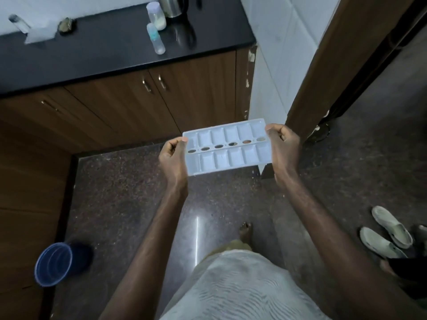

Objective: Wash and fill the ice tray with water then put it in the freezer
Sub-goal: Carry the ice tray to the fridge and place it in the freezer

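A white plastic ice tray (227,147) with two rows of cells and a middle row of oval holes is held level above the dark floor, in front of my body. My left hand (173,158) grips its left short end with the thumb on top. On the opposite short end my right hand (280,146) holds it the same way. Whether the cells hold water I cannot tell. No freezer or sink is in view.
A black countertop (104,54) over brown cabinets (115,107) runs along the far left, with two plastic bottles (157,26) and a steel kettle (171,5). A blue bucket (54,264) stands lower left. A wooden door frame (328,65) and pale shoes (388,234) are right.
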Tool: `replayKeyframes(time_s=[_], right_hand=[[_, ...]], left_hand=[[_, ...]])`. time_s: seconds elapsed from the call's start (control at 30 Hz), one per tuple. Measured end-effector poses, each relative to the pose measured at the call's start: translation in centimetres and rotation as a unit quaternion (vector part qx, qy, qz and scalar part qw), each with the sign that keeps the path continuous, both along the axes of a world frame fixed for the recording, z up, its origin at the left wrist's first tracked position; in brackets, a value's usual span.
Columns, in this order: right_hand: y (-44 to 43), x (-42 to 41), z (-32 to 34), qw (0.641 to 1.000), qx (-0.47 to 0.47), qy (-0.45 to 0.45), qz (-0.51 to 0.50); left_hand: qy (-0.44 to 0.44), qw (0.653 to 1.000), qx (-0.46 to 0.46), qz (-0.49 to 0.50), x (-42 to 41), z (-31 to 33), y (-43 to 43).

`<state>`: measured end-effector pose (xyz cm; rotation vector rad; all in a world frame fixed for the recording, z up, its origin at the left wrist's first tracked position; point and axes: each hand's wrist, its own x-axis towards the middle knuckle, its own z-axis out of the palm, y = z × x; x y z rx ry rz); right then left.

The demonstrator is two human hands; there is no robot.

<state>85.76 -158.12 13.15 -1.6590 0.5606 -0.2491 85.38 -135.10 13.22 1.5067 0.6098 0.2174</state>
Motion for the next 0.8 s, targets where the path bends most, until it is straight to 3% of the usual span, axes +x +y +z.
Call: replayKeyframes(time_s=[0.43,0.8], right_hand=[[-11.3,7.3,1.6,1.0,0.025,-0.012,-0.006],[-23.0,8.4,2.4,0.999,0.013,-0.016,0.044]], left_hand=[[0.004,1.0,0.009,-0.003,7.2,2.0,-11.0],[0.009,0.999,-0.015,0.033,6.8,2.9,-22.7]])
